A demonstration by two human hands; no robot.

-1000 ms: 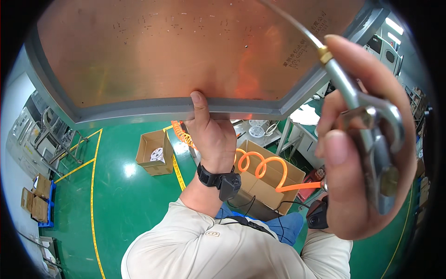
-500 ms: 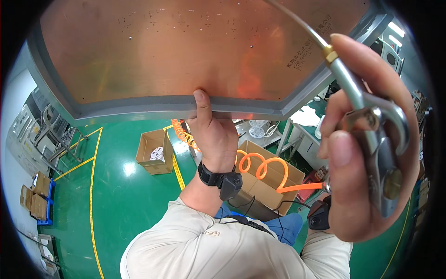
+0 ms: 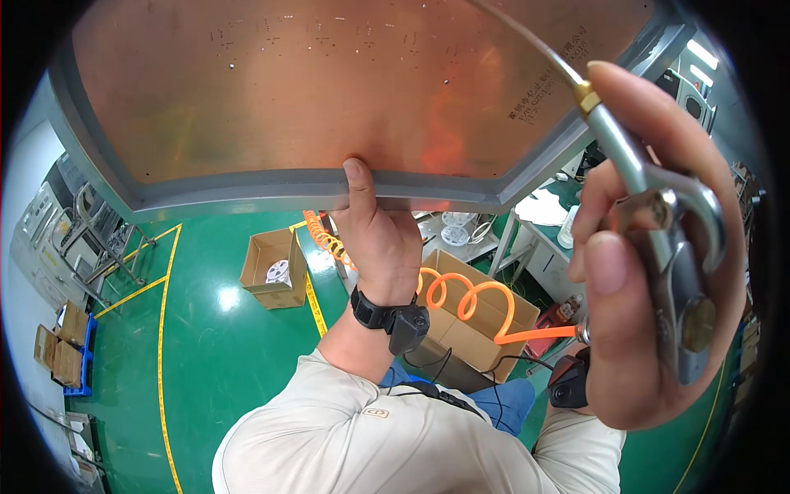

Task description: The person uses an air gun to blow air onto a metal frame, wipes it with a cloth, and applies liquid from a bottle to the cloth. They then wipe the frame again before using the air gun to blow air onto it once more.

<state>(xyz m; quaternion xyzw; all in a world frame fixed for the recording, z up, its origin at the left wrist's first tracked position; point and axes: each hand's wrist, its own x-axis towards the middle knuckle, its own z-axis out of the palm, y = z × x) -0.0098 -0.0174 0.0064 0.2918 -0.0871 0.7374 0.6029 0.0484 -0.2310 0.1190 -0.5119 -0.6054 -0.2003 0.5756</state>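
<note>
A large metal plate [image 3: 329, 90] with a coppery sheen sits in a grey frame [image 3: 247, 193] and fills the upper view. My left hand [image 3: 378, 239] grips the frame's lower edge, thumb up against it, with a black wristwatch [image 3: 395, 317] on the wrist. Close to the camera at the right, my right hand [image 3: 625, 346] is closed around a silver air blow gun [image 3: 666, 247]. Its thin nozzle tube [image 3: 535, 41] reaches up across the plate's right part. An orange coiled hose [image 3: 461, 292] runs from the gun toward the floor.
Below is a green floor with yellow lines [image 3: 160, 329]. An open cardboard box [image 3: 271, 267] stands on it, a larger carton [image 3: 485, 329] lies under the hose, and a white table [image 3: 535, 214] with small parts is at the right. Blue crates [image 3: 70, 346] and metal racks line the left.
My right hand with the air gun has shifted only slightly. My left hand keeps the same grip on the frame.
</note>
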